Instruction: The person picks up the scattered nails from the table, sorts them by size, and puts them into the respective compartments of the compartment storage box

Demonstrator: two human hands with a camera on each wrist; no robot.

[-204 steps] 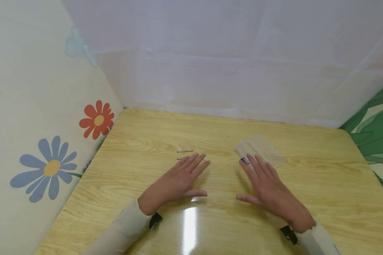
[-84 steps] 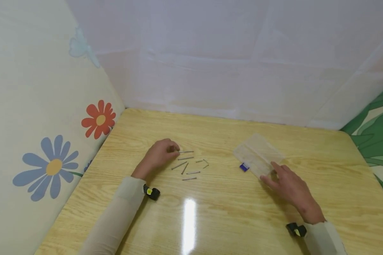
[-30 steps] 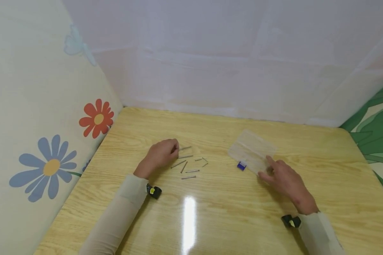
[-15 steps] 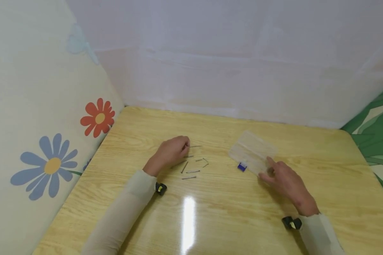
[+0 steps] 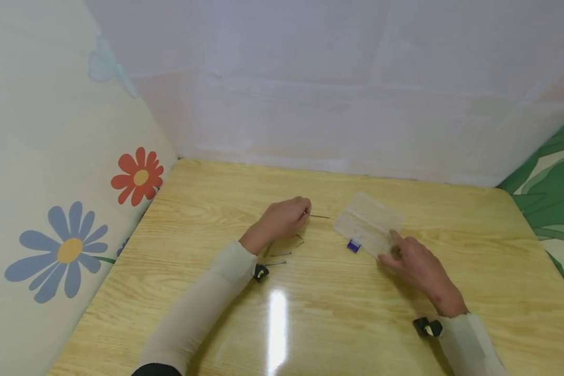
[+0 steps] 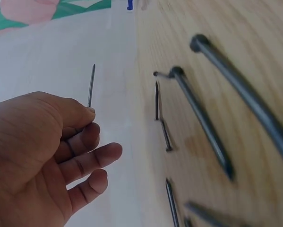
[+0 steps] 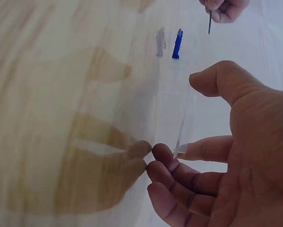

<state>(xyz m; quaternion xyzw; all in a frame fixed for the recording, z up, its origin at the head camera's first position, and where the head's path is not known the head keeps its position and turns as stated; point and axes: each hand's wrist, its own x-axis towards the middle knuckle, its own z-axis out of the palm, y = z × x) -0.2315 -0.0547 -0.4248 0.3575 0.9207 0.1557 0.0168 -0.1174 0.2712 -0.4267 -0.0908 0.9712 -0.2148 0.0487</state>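
Observation:
My left hand (image 5: 282, 219) pinches a thin nail (image 5: 319, 215) between thumb and finger, its point toward the box. In the left wrist view the nail (image 6: 91, 85) sticks up past the thumb, the other fingers loosely bent. A flat clear plastic box (image 5: 366, 220) with a blue latch (image 5: 354, 245) lies to the right. My right hand (image 5: 420, 263) touches the box's near right edge. In the right wrist view the hand's fingertips (image 7: 165, 153) meet the clear edge while the thumb stands spread apart.
Several loose nails (image 5: 280, 254) lie on the wooden table (image 5: 357, 313) under and beside the left forearm, which hides some of them. A patterned wall cloth (image 5: 75, 130) stands at the left, a pale one (image 5: 310, 94) at the back.
The left hand came from above the table, picked up a nail and carries it right toward the box. The right hand and box shifted slightly left earlier and have stayed since.

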